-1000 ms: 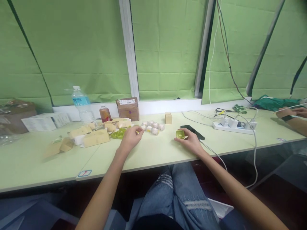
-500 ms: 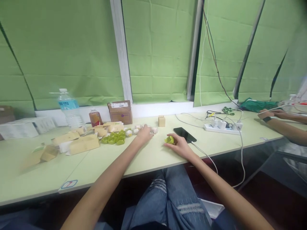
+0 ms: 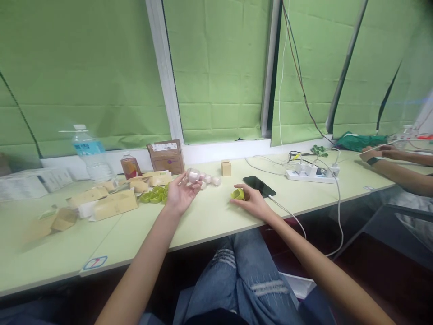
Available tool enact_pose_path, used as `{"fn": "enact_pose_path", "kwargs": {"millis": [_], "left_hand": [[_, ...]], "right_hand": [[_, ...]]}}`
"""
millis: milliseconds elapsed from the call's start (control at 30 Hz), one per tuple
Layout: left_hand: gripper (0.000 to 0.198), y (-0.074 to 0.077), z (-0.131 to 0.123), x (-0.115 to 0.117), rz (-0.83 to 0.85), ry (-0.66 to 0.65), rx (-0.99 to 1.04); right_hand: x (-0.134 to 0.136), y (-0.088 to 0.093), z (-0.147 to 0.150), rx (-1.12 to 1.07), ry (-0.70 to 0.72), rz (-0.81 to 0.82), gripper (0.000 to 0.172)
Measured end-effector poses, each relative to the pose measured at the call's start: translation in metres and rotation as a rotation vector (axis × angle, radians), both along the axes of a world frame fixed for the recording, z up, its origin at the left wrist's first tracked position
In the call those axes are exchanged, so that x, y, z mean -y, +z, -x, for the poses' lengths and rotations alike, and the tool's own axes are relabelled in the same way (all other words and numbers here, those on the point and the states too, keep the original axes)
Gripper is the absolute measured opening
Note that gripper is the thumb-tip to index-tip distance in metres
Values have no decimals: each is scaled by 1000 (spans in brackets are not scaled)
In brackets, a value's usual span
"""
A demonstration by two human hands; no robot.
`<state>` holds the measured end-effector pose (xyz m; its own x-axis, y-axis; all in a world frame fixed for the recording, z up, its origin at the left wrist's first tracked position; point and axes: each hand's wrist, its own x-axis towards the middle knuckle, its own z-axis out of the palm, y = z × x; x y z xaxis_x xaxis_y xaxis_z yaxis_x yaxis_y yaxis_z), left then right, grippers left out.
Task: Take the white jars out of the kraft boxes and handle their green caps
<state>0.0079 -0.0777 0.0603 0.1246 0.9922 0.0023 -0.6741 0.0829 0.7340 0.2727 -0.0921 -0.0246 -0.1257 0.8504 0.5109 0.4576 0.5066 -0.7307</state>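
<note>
My left hand (image 3: 179,194) is raised a little off the pale green table (image 3: 216,216), palm up, its fingertips pinching a small clear jar (image 3: 193,175). A few more clear jars (image 3: 210,179) sit on the table just behind it. Several green lids (image 3: 154,197) lie to the left of that hand. My right hand (image 3: 254,203) rests on the table with its fingers closed on a green lid (image 3: 237,194), tilted on edge. A black phone (image 3: 259,186) lies right behind this hand.
Flat and folded tan cartons (image 3: 111,204) litter the left of the table, beside a water bottle (image 3: 88,152), a small brown bottle (image 3: 130,165) and a cardboard box (image 3: 166,156). A small tan box (image 3: 226,168) and power strip (image 3: 311,173) lie farther back. Another person's forearms (image 3: 392,158) rest at right.
My left hand reached to the clear jars, then lifted one and turned palm up. My right hand tipped the green lid onto its edge. The view swung right.
</note>
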Motion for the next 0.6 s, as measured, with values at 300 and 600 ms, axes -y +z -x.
{"fn": "enact_pose_path", "kwargs": {"millis": [300,600], "left_hand": [[31,-7,-12,23,174,-86,525],[29,-6,-16,23,121,-85,425]], "right_hand": [[0,-1,0,-54,36,13,57],[1,1,0,-36,44,21,53]]}}
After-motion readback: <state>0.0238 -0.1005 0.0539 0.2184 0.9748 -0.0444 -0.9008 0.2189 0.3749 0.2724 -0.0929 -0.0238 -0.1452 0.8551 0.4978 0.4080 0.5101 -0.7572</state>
